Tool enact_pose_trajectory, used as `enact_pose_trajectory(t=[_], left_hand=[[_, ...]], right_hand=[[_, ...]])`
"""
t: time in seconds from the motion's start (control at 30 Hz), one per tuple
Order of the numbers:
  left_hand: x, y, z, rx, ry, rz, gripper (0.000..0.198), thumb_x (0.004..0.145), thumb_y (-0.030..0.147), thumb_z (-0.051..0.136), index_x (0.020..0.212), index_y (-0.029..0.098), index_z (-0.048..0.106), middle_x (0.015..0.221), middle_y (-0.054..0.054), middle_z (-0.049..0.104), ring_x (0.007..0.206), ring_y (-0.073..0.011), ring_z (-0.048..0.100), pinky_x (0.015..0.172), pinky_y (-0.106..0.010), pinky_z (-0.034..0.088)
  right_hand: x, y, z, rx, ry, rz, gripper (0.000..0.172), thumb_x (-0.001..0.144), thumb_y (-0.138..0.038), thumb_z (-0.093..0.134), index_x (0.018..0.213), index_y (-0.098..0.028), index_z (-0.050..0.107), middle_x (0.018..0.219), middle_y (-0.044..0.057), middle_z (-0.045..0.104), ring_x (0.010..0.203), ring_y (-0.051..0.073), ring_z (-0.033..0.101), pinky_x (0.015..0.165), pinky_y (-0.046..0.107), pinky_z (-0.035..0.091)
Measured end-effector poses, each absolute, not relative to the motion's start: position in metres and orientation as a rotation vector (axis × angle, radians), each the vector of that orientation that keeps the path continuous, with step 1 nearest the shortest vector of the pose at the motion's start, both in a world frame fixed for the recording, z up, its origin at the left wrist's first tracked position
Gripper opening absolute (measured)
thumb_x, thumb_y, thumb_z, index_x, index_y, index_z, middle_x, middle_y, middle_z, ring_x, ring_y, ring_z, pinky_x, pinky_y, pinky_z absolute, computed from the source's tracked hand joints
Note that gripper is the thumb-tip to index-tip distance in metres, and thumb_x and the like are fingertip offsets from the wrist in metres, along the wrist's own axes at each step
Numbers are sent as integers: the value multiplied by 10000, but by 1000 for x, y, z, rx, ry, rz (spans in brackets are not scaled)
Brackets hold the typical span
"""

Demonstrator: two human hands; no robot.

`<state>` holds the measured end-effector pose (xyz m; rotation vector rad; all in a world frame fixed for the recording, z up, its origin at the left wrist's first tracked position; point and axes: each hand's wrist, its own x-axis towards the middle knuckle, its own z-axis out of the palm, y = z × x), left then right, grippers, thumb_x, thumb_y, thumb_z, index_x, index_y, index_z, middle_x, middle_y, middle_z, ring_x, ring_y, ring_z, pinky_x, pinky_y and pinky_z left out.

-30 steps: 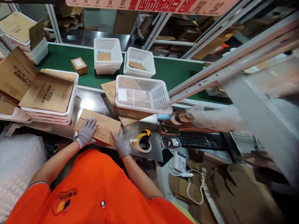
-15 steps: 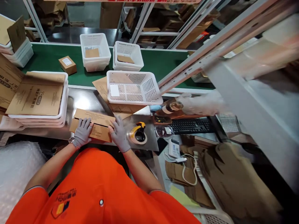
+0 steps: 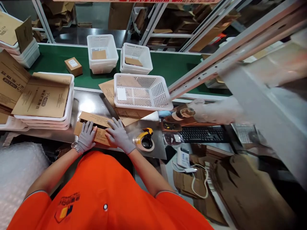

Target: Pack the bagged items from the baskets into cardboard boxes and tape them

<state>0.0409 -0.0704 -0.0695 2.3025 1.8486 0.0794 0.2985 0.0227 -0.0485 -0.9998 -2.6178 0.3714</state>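
A small brown cardboard carton [image 3: 102, 138] lies on the steel worktop [image 3: 90, 101] in front of me, a dark gap showing between its long top flaps. My left hand [image 3: 86, 138], in a grey glove with bare fingertips, rests on the near flap with its fingers stretched out across the gap. From the right, my similarly gloved right hand [image 3: 120, 135] lies over the carton's right end, fingers spread. Both hands touch the carton. Just right of my right hand sits a yellow-and-black tape dispenser [image 3: 145, 140].
Behind the carton stands a white perforated basket [image 3: 143, 104]. Stacked baskets with flat cardboard [image 3: 42, 95] are at the left. A green conveyor belt [image 3: 163, 60] carries baskets and a labelled box [image 3: 73, 67]. A keyboard [image 3: 203, 134] and metal frame post [image 3: 199, 75] are right.
The gap between the carton's flaps has widened. My right hand has shifted left over the carton's right end, its fingers reaching further across the top. The view has moved slightly.
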Motion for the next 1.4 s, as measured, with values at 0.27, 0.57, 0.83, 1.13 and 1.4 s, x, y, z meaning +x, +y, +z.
enact_pose_trajectory(t=[0.27, 0.57, 0.83, 1.13, 1.4], left_hand=[[35, -66, -70, 2382, 1790, 123, 1149, 798, 488, 962, 1772, 131, 466, 1887, -315, 243, 1774, -544, 182, 1402, -814, 99], [32, -45, -51, 2511, 1628, 45, 1051, 839, 535, 895, 1728, 113, 526, 1840, -259, 415, 1745, -536, 273, 1416, -815, 49], [32, -46, -56, 2509, 1578, -24, 979, 887, 552, 871, 1691, 95, 549, 1825, -291, 422, 1706, -528, 362, 1406, -789, 150], [31, -43, -60, 2484, 1563, -87, 979, 866, 511, 911, 1684, 111, 552, 1821, -291, 431, 1721, -514, 348, 1414, -750, 160], [41, -47, -58, 2465, 1565, -113, 993, 824, 480, 951, 1667, 126, 566, 1839, -287, 400, 1734, -514, 325, 1418, -744, 155]], right_hand=[[279, 35, -25, -1116, -2866, 525, 270, 1051, -427, 784, 1158, -201, 885, 1790, 195, 507, 1699, 490, 370, 1307, 752, 329], [277, 31, -39, -1030, -2746, 539, 254, 1020, -378, 802, 1154, -173, 870, 1674, 226, 599, 1642, 461, 446, 1303, 686, 429], [305, 32, -69, -1157, -2613, 433, 522, 1094, -315, 639, 1580, -134, 693, 1734, 248, 550, 1630, 410, 469, 1343, 635, 405], [302, 54, -91, -1322, -2430, 548, 502, 1149, -373, 510, 1532, -136, 731, 1714, 231, 554, 1625, 380, 446, 1354, 596, 389], [316, 38, -92, -1383, -2321, 574, 547, 1097, -385, 585, 1573, -136, 689, 1513, 205, 666, 1404, 359, 587, 1250, 511, 503]])
